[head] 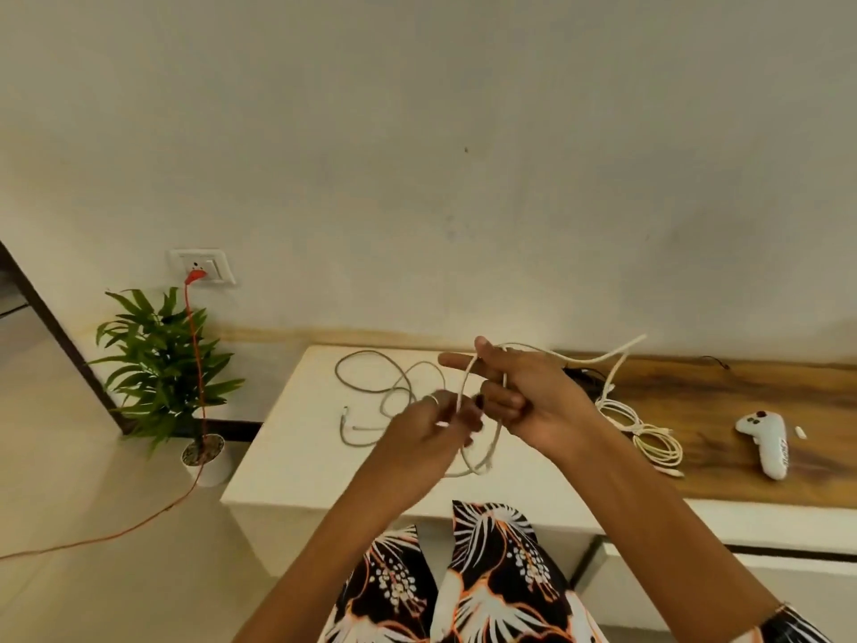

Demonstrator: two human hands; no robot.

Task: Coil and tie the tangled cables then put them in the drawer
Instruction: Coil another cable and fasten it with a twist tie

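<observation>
A thin white cable [579,359] is looped around my right hand [519,396], which is raised above the cabinet with index finger stretched left and the other fingers curled round the loop. My left hand [431,433] pinches the same cable just below, between thumb and fingertips. The cable's free end sticks up to the right and more of it hangs down under my hands. A loose grey cable [371,392] lies sprawled on the white cabinet top [287,457]. A coiled pale yellow-white cable [649,438] rests on the wooden top [742,392].
A white handheld controller [767,438] lies on the wooden top at right. A potted plant [162,373] stands on the floor at left, with an orange cord [197,364] running from a wall socket [204,266] down across the floor. Drawer fronts [788,577] show below the top.
</observation>
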